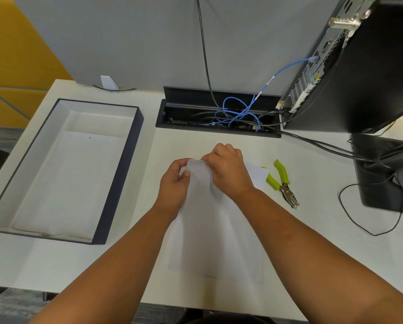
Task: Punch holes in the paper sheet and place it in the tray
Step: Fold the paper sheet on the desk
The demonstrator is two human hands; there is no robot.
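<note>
A white paper sheet (pixel 210 230) lies on the white desk in front of me, on top of other sheets, its far edge lifted. My left hand (pixel 174 183) pinches that far edge from the left. My right hand (pixel 228 169) grips the same edge from the right, fingers curled over it. A hole punch (pixel 283 183) with lime-green handles lies on the desk just right of my right hand, untouched. The dark-walled tray (pixel 123 174) stands at the left with white sheets inside; the top one shows small punched holes near its far edge.
An open cable box (pixel 219 113) with blue and black cables sits at the desk's back. A black computer tower (pixel 359 66) stands at the back right. A black pad with a mouse (pixel 387 174) and a thin looping cable (pixel 368 232) occupy the right side.
</note>
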